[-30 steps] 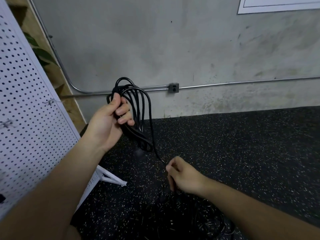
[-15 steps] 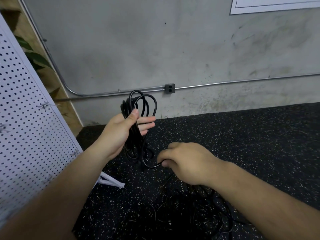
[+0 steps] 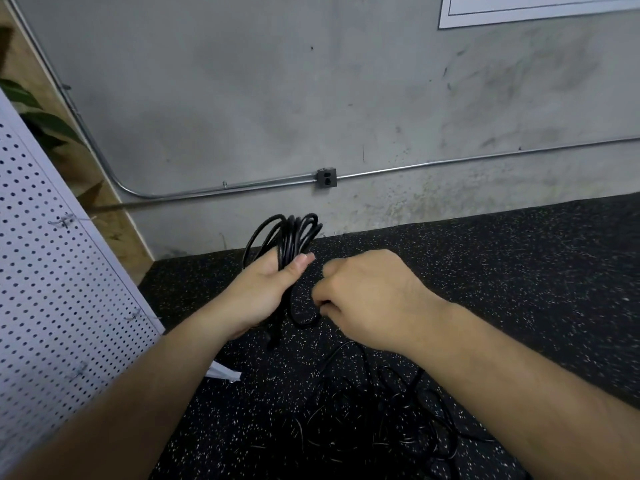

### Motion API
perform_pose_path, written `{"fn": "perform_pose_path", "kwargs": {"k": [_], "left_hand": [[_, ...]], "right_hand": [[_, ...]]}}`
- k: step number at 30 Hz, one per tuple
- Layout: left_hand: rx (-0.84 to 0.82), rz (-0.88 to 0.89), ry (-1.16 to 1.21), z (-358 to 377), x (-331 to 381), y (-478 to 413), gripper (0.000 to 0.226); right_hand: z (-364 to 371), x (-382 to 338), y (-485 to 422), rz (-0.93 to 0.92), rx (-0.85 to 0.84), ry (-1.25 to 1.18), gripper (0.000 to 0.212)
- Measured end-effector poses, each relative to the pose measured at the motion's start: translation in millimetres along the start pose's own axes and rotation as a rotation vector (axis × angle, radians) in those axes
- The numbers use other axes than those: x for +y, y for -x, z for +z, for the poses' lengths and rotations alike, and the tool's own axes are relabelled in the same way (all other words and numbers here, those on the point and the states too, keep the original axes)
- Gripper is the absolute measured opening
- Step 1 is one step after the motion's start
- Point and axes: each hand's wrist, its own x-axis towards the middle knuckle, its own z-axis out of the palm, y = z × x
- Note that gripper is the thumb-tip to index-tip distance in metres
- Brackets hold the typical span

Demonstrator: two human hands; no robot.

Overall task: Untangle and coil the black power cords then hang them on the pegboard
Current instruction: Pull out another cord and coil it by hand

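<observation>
Your left hand (image 3: 263,289) grips the coil (image 3: 287,233); your right hand (image 3: 367,299), at its 3 o'clock, pinches the cord (image 3: 300,322): feed it untwisted.

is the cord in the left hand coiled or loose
Coiled: loops of the black power cord stand bunched above the gripping left hand.

The coiled cord (image 3: 287,233) we held was plain glossy black. The loose cords (image 3: 374,420) below it were the same black, nearly lost against the floor (image 3: 519,271), which was black flecked all over with small white and grey specks. Our pegboard (image 3: 52,289) was white with even rows of dark holes. The wall (image 3: 277,98) was grey, mottled with darker smudges; its conduit (image 3: 450,162) was silver and the outlet box (image 3: 326,177) grey. We saw green leaves (image 3: 45,123) beside tan wood (image 3: 114,216).
</observation>
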Motion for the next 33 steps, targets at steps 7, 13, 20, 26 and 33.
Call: {"fn": "perform_pose_path", "kwargs": {"k": [7,13,20,26,33], "left_hand": [[-0.174,0.034,0.336,24,1,12,0.033],[-0.197,0.020,0.526,19,4,8,0.029],[-0.030,0.019,0.745,-19,8,-3,0.027],[-0.131,-0.022,0.631,-13,0,2,0.026],[-0.292,-0.069,0.658,-4,2,6,0.027]], "right_hand": [[-3,13,-8,0.315,0.138,-0.094,0.068],[10,29,-6,0.258,0.275,-0.467,0.055],[42,67,14,0.336,0.146,-1.664,0.014],[34,67,6,0.419,0.362,-1.625,0.019],[32,54,-6,0.361,0.480,-1.030,0.014]]}}
